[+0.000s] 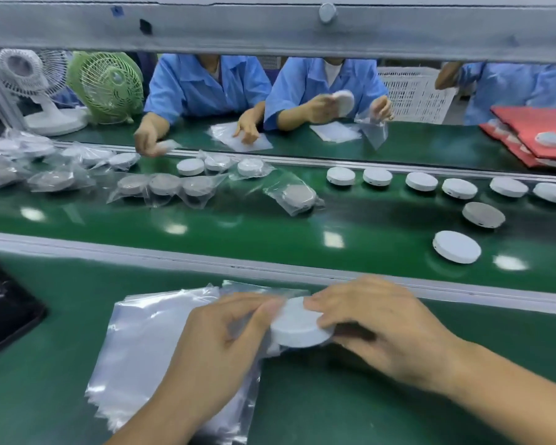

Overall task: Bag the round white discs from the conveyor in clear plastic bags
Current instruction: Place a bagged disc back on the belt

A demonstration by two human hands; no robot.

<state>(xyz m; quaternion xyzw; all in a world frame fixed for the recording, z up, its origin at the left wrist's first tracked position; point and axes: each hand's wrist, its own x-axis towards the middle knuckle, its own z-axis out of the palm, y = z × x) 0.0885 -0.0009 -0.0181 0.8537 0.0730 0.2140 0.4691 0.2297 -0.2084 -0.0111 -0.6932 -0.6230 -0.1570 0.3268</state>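
Disc (297, 326) pinched at right edge of bags (142, 342).

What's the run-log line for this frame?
step: bagging | left grip: pinches clear bag mouth | right grip: holds white disc at mouth | conveyor: loose discs waiting

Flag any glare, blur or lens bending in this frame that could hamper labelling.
Head view: ceiling lights glare as white patches on the green belt. The left hand, right hand and the disc between them are motion-smeared. The clear bags shine, washing out their edges. The wide lens slightly bows the grey beam overhead.
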